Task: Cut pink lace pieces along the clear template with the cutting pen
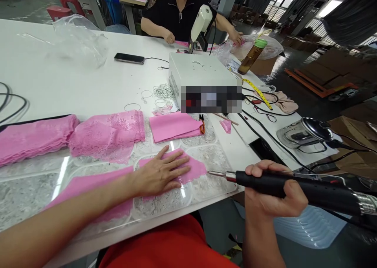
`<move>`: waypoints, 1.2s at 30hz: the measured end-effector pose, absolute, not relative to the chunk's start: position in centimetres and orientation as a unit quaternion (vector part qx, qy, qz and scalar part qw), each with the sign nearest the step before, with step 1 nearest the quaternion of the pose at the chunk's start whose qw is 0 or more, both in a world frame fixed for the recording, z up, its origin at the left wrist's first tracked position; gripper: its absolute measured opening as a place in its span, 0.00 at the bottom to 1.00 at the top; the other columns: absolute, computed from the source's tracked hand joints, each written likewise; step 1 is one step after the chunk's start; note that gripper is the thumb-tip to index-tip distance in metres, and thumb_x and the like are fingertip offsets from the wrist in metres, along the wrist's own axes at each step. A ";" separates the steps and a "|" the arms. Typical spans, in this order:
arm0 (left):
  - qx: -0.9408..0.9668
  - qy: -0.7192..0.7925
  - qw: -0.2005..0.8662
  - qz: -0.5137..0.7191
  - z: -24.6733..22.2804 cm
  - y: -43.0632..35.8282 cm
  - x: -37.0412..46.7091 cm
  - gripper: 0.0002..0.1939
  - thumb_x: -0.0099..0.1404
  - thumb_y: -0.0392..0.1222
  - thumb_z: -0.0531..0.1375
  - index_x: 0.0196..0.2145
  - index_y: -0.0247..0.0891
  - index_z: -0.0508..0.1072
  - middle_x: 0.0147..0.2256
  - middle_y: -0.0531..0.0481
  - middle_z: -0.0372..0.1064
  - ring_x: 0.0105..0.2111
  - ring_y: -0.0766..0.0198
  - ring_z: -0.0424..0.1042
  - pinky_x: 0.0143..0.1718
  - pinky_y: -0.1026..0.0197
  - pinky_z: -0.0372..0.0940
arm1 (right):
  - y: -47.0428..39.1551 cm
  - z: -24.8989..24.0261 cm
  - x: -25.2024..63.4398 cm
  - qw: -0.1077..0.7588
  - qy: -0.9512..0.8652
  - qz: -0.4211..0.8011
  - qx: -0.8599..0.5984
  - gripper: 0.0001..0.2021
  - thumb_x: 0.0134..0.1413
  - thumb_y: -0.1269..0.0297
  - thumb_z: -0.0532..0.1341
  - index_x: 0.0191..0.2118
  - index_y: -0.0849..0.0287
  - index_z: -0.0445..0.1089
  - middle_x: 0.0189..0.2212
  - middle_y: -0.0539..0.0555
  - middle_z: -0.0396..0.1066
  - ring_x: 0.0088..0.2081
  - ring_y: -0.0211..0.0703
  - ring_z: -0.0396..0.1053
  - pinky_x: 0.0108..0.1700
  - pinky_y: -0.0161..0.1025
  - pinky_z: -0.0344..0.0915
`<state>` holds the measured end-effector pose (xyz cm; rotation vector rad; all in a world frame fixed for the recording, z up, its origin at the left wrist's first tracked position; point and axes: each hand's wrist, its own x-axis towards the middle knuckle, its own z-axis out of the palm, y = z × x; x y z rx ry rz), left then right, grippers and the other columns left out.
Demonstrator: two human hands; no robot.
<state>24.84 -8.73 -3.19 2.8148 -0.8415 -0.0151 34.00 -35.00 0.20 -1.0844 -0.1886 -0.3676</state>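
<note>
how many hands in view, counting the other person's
4: the left hand on pink fabric, the right hand gripping a black-handled tool, a co-worker's hand near the table's far edge, their other hand at a plastic bag.

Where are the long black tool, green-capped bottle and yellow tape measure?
Long black tool (273, 184): head view, on its handle.
Green-capped bottle (252, 59): head view, on its body.
Yellow tape measure (258, 91): head view, mid-strip.

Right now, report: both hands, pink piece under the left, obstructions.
Left hand flat on pink piece. Right hand gripping black tool, tip at piece's right end, contact unclear. Folded pink fabric beyond left hand, apart from tip.
</note>
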 end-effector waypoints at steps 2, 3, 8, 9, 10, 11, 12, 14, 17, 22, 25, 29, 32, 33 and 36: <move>0.953 -0.287 0.101 0.001 -3.2 -8.7 24.8 0.28 0.75 0.56 0.42 0.66 0.43 0.55 0.66 0.48 0.49 0.68 0.52 0.44 0.66 0.44 0.22 | -34.8 0.1 33.9 0.835 -0.095 -0.171 -0.514 0.12 0.39 0.59 0.55 0.26 0.60 0.71 0.22 0.52 0.68 0.19 0.37 0.63 0.21 0.37 0.62; 0.952 -0.288 0.101 0.004 -3.3 -8.7 24.8 0.28 0.75 0.56 0.43 0.66 0.43 0.55 0.66 0.48 0.50 0.68 0.52 0.45 0.66 0.44 0.21 | -34.7 0.0 33.9 0.835 -0.098 -0.172 -0.513 0.11 0.39 0.60 0.55 0.26 0.60 0.71 0.22 0.51 0.67 0.19 0.37 0.62 0.21 0.37 0.62; 0.952 -0.288 0.104 0.003 -3.3 -8.7 24.8 0.28 0.75 0.56 0.43 0.66 0.42 0.55 0.66 0.48 0.50 0.68 0.51 0.45 0.66 0.43 0.21 | -34.4 0.0 34.1 0.831 -0.110 -0.171 -0.518 0.11 0.39 0.60 0.54 0.25 0.60 0.70 0.21 0.51 0.66 0.19 0.37 0.62 0.21 0.37 0.62; 0.952 -0.287 0.105 0.001 -3.2 -8.7 24.8 0.28 0.75 0.56 0.42 0.66 0.42 0.55 0.66 0.48 0.50 0.68 0.51 0.45 0.66 0.43 0.21 | -34.4 0.0 34.1 0.831 -0.111 -0.169 -0.519 0.11 0.39 0.60 0.54 0.25 0.60 0.70 0.21 0.51 0.66 0.20 0.37 0.63 0.21 0.37 0.62; 0.952 -0.286 0.106 -0.002 -3.2 -8.7 24.8 0.28 0.75 0.56 0.42 0.66 0.42 0.55 0.66 0.48 0.50 0.68 0.51 0.44 0.66 0.43 0.21 | -34.4 0.0 34.1 0.830 -0.112 -0.167 -0.521 0.11 0.39 0.60 0.54 0.25 0.60 0.70 0.21 0.51 0.66 0.20 0.37 0.63 0.21 0.37 0.62; 0.952 -0.285 0.107 -0.005 -3.2 -8.7 24.8 0.28 0.75 0.56 0.42 0.66 0.42 0.55 0.66 0.48 0.50 0.68 0.51 0.44 0.66 0.43 0.21 | -34.4 0.0 34.1 0.829 -0.112 -0.165 -0.522 0.11 0.39 0.60 0.55 0.25 0.60 0.70 0.21 0.51 0.66 0.20 0.37 0.62 0.21 0.36 0.62; 0.952 -0.285 0.108 -0.008 -3.2 -8.7 24.8 0.28 0.75 0.56 0.42 0.66 0.43 0.55 0.66 0.48 0.49 0.68 0.51 0.44 0.66 0.43 0.21 | -34.4 0.0 34.1 0.829 -0.113 -0.163 -0.523 0.11 0.39 0.60 0.55 0.26 0.60 0.70 0.21 0.51 0.66 0.20 0.37 0.62 0.21 0.36 0.62; 0.952 -0.284 0.112 -0.014 -3.1 -8.7 24.8 0.27 0.75 0.56 0.42 0.66 0.43 0.55 0.67 0.49 0.49 0.68 0.52 0.43 0.66 0.43 0.20 | -34.3 0.0 34.1 0.828 -0.111 -0.160 -0.525 0.11 0.40 0.59 0.55 0.26 0.60 0.70 0.21 0.51 0.66 0.20 0.37 0.63 0.21 0.37 0.62; 0.952 -0.283 0.114 -0.017 -3.1 -8.7 24.8 0.28 0.75 0.56 0.42 0.66 0.44 0.54 0.67 0.49 0.48 0.68 0.52 0.42 0.66 0.42 0.20 | -34.2 -0.1 34.1 0.829 -0.112 -0.153 -0.526 0.11 0.40 0.59 0.56 0.26 0.60 0.70 0.21 0.50 0.66 0.20 0.37 0.63 0.21 0.37 0.63; 0.953 -0.281 0.114 -0.014 -3.1 -8.7 24.8 0.28 0.75 0.57 0.42 0.66 0.43 0.53 0.67 0.50 0.47 0.69 0.52 0.41 0.66 0.43 0.20 | -34.1 -0.1 34.1 0.827 -0.118 -0.153 -0.528 0.10 0.41 0.60 0.56 0.26 0.60 0.70 0.22 0.51 0.67 0.20 0.37 0.63 0.21 0.37 0.63; 0.952 -0.282 0.115 -0.016 -3.1 -8.7 24.8 0.28 0.75 0.57 0.42 0.66 0.43 0.54 0.67 0.50 0.46 0.69 0.52 0.41 0.66 0.43 0.19 | -34.2 -0.1 34.1 0.822 -0.128 -0.155 -0.533 0.09 0.41 0.60 0.56 0.25 0.60 0.69 0.22 0.51 0.68 0.19 0.37 0.64 0.21 0.37 0.64; 0.953 -0.279 0.117 -0.023 -3.1 -8.7 24.8 0.28 0.75 0.57 0.42 0.66 0.43 0.54 0.67 0.49 0.47 0.68 0.51 0.41 0.66 0.42 0.20 | -34.3 -0.3 34.2 0.820 -0.127 -0.154 -0.537 0.08 0.40 0.61 0.56 0.24 0.59 0.69 0.21 0.50 0.67 0.19 0.37 0.64 0.21 0.37 0.64; 0.951 -0.281 0.121 -0.031 -3.1 -8.7 24.7 0.28 0.75 0.57 0.42 0.66 0.43 0.54 0.67 0.48 0.47 0.68 0.52 0.42 0.66 0.41 0.23 | -34.4 -0.3 34.3 0.823 -0.120 -0.153 -0.534 0.09 0.39 0.61 0.56 0.24 0.59 0.69 0.20 0.50 0.66 0.19 0.37 0.63 0.20 0.37 0.64; 0.950 -0.284 0.124 -0.030 -3.1 -8.7 24.7 0.28 0.75 0.56 0.42 0.66 0.42 0.54 0.67 0.47 0.48 0.68 0.51 0.42 0.67 0.40 0.24 | -34.4 -0.3 34.3 0.824 -0.119 -0.156 -0.531 0.09 0.38 0.60 0.56 0.24 0.60 0.69 0.20 0.50 0.66 0.18 0.37 0.63 0.20 0.37 0.63; 0.948 -0.288 0.133 -0.021 -3.2 -8.8 24.7 0.28 0.75 0.56 0.44 0.65 0.40 0.56 0.66 0.44 0.49 0.68 0.49 0.44 0.66 0.37 0.29 | -34.6 -0.2 34.4 0.826 -0.114 -0.174 -0.524 0.10 0.36 0.60 0.55 0.23 0.60 0.69 0.20 0.51 0.66 0.18 0.37 0.62 0.19 0.37 0.62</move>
